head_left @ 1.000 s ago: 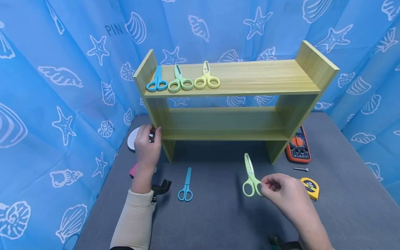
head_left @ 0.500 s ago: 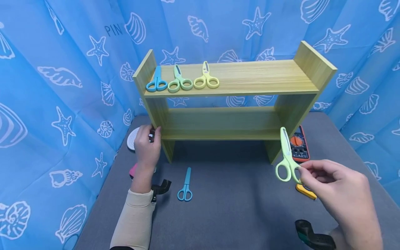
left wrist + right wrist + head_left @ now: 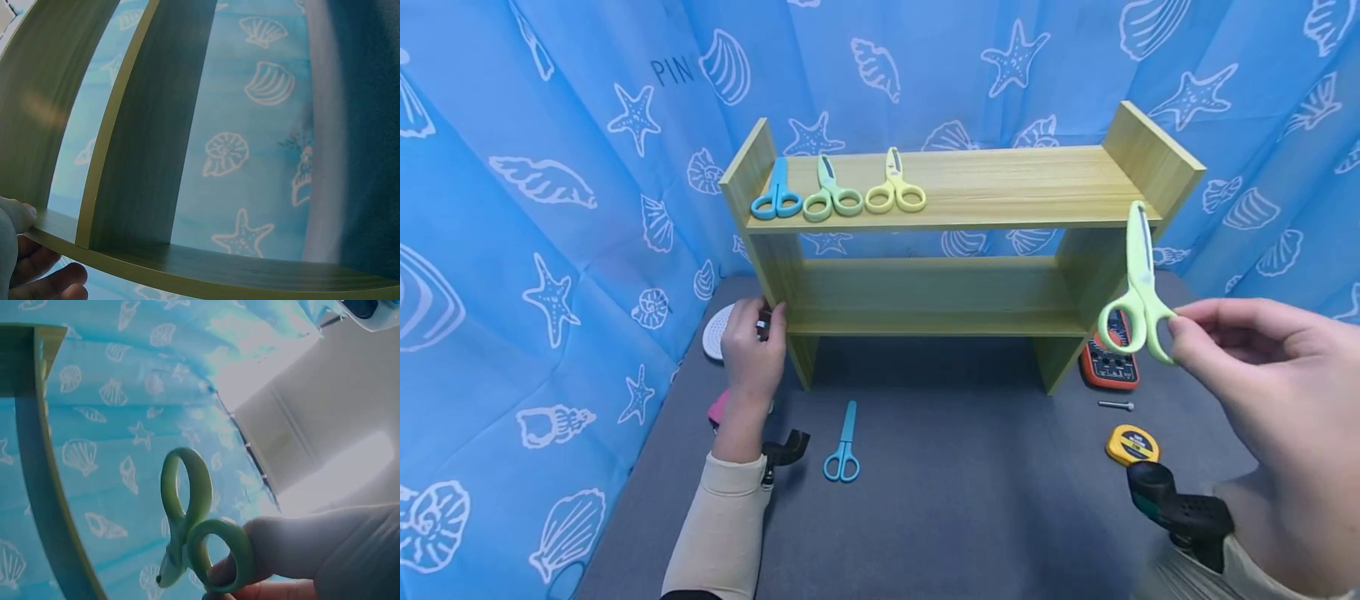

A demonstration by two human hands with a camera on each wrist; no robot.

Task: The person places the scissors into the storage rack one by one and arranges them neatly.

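Observation:
My right hand (image 3: 1277, 375) pinches one handle ring of pale green scissors (image 3: 1139, 258), blades pointing up, in the air before the right side of a wooden shelf (image 3: 1015, 185). In the right wrist view the green scissors (image 3: 202, 487) hang between thumb and fingers. My left hand (image 3: 754, 350) grips the shelf's left side panel, with the thumb on one face and fingers behind in the left wrist view. On the top board lie blue scissors (image 3: 780, 175), green scissors (image 3: 829, 188) and yellow scissors (image 3: 894, 175), side by side at the left. Another blue pair of scissors (image 3: 848, 427) lies on the table.
Right of the shelf lie a red multimeter (image 3: 1110, 373), a bolt (image 3: 1116, 406) and a yellow tape measure (image 3: 1132, 445). A white round perforated object (image 3: 712, 337) and a partly hidden pink object (image 3: 718, 408) sit by the left arm. A blue curtain (image 3: 587, 275) hangs behind.
My right hand has carried the green scissors up and to the right, from low above the table to the height of the top board. The left hand has stayed on the panel.

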